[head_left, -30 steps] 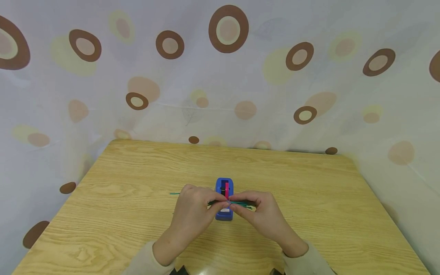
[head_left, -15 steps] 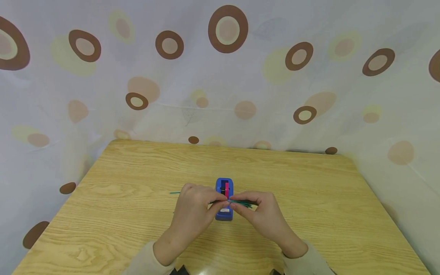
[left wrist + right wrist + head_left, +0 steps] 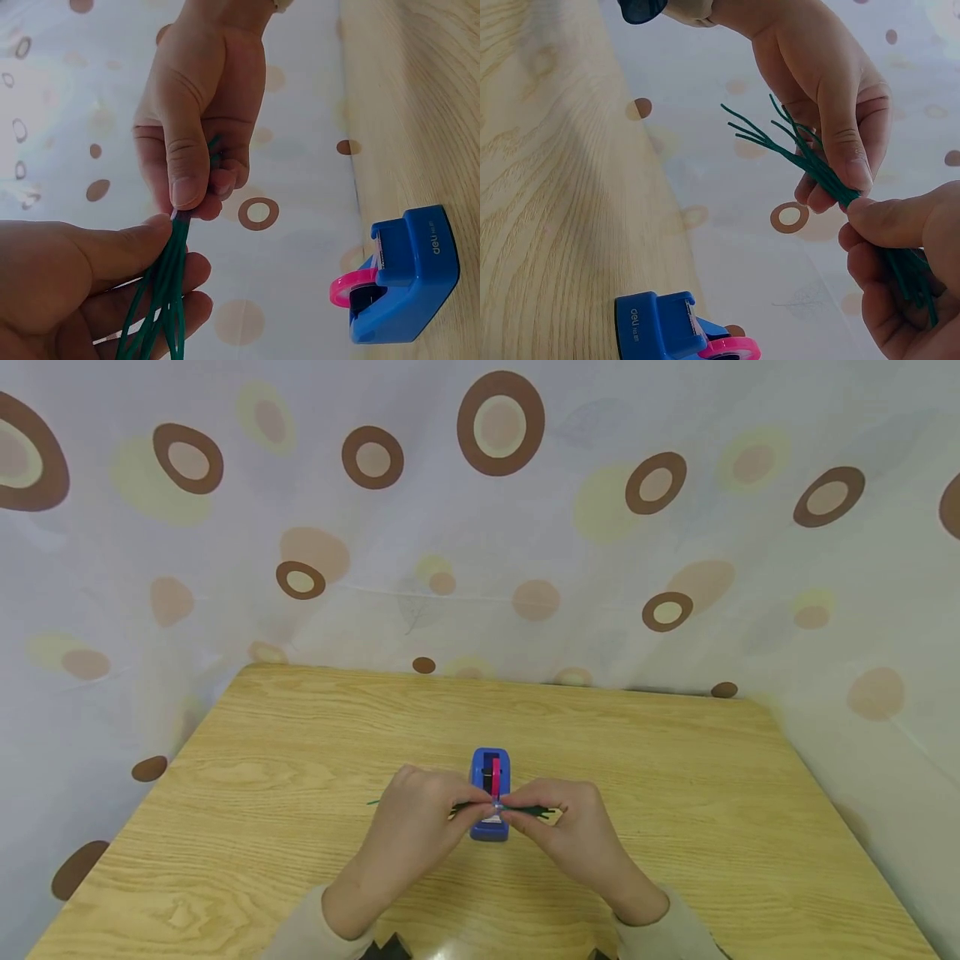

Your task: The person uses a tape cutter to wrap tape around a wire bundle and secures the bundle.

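Observation:
A bundle of thin green strands (image 3: 810, 161) is held in the air between both hands. My left hand (image 3: 415, 810) pinches it between thumb and fingers; loose ends fan out past that hand in the right wrist view. My right hand (image 3: 564, 814) pinches the bundle close beside the left fingertips, and the other ends lie across its palm. A small pale, shiny bit (image 3: 180, 215) shows on the bundle between the fingertips. Whether it is tape cannot be told. Behind the hands stands a blue tape dispenser (image 3: 412, 277) holding a pink roll (image 3: 346, 286).
The dispenser stands on a wood-grain table (image 3: 660, 760). A white sheet patterned with brown and beige ovals (image 3: 480, 627) hangs behind and along the sides of the table. Dark gear edges (image 3: 390, 948) show at the bottom of the head view.
Both hands have stayed almost in place, still pinching the strands. The strand end left of my left hand has dropped slightly and shows less, and the left wrist has shifted a little left.

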`<state>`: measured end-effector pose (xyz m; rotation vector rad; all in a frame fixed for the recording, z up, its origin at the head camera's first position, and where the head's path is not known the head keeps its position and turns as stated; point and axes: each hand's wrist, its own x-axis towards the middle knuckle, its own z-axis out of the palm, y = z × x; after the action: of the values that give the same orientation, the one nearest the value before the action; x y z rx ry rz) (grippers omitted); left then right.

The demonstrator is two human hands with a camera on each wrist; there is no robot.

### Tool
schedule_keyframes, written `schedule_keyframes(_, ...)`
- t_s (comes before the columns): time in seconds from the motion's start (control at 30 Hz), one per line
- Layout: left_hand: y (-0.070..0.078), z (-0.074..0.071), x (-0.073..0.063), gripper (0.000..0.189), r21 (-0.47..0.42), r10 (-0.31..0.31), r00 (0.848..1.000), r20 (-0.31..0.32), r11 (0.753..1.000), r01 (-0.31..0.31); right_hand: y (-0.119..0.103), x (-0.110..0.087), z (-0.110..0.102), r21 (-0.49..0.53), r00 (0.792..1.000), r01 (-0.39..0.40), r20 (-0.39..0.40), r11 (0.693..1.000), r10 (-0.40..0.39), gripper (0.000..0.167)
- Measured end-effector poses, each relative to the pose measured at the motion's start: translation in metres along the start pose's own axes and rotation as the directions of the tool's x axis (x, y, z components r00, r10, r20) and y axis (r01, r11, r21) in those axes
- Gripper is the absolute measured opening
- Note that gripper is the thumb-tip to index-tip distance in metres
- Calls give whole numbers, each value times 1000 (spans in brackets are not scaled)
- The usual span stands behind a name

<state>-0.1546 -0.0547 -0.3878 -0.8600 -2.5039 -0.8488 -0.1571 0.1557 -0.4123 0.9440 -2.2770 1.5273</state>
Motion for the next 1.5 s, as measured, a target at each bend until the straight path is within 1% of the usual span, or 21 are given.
schedule_keyframes(0.1,0,-2,0,8,-16,-27,998,56,999,28,1,-1,0,-5,1000,5,-3,1000,-5,16)
schedule_keyframes(0.23,0,-3,0,12,-71,-74,989,129,994,83,1,-2,0,-10,1000,14,-11,1000,-15,15)
schedule_keyframes(0.3,1,-4,0,12,-100,-89,984,152,989,105,1,-2,1,-9,1000,18,-16,1000,-18,15)
schedule_keyframes(0.37,1,-4,0,12,-116,-99,982,160,986,118,1,-2,1,0,1000,12,-18,1000,-12,15)
schedule_keyframes(0.53,1,-4,1,9,-119,-110,984,142,985,128,1,-2,1,8,1000,-16,-23,1000,17,15)
schedule_keyframes(0.73,1,-3,2,8,-122,-109,986,126,985,125,-1,-2,1,0,998,-60,-19,998,60,15)
schedule_keyframes(1.0,1,-2,2,8,-117,-87,992,95,988,98,-1,-1,-2,-11,992,-125,12,992,125,13)
schedule_keyframes(1.13,-1,0,2,8,-112,-54,997,60,992,61,-2,-1,-3,-9,990,-140,20,990,140,12)
schedule_keyframes(1.27,-3,1,2,7,-102,-12,1000,19,995,14,-3,0,-3,-6,993,-116,24,993,116,12)
schedule_keyframes(1.4,-3,2,2,7,-68,26,1000,-14,997,-27,-3,0,-3,-11,995,-100,27,995,100,12)
schedule_keyframes(1.5,-3,2,2,8,-34,51,998,-35,998,-53,-3,0,-3,-19,994,-107,30,994,107,12)
